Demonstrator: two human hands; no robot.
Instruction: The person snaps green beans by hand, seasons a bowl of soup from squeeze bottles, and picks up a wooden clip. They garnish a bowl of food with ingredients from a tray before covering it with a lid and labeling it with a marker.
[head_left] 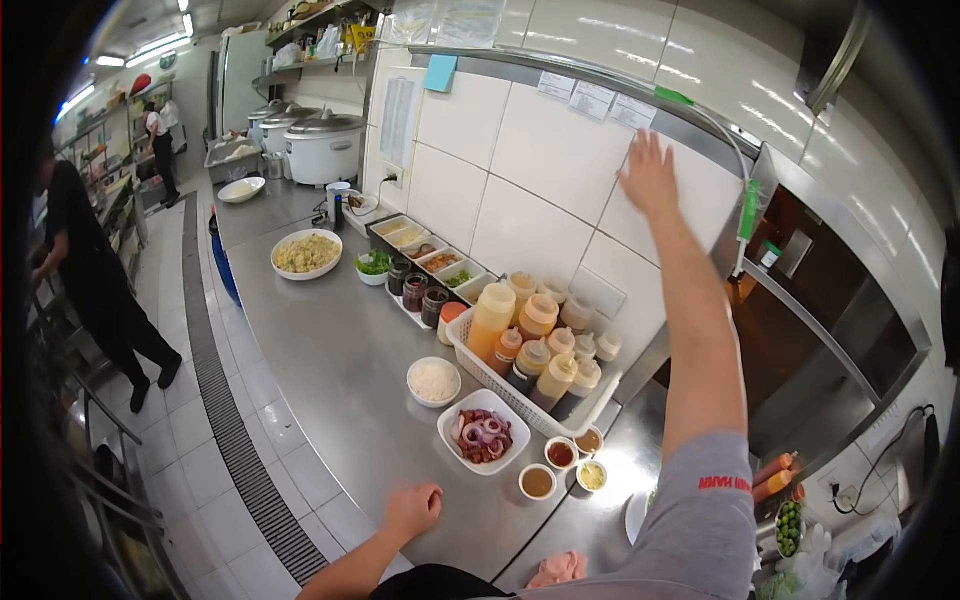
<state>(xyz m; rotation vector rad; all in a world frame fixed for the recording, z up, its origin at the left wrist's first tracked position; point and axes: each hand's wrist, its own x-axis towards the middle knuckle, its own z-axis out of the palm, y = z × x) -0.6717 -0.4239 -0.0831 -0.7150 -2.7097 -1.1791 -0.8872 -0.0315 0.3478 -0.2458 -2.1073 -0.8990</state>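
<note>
My right hand is raised against the tiled wall, fingers spread, just below a printed paper slip. Low over the steel counter, my left hand has its fingers curled in; whatever they may hold is hidden. Beyond it are a square white bowl of sliced onion and meat and a round bowl of white rice. Small sauce cups stand to the right of the square bowl. A white basket holds several squeeze bottles.
Behind the basket run topping trays and dark jars. A large plate of food and rice cookers stand farther back. A person in black is at the left. A pink cloth lies at the near edge.
</note>
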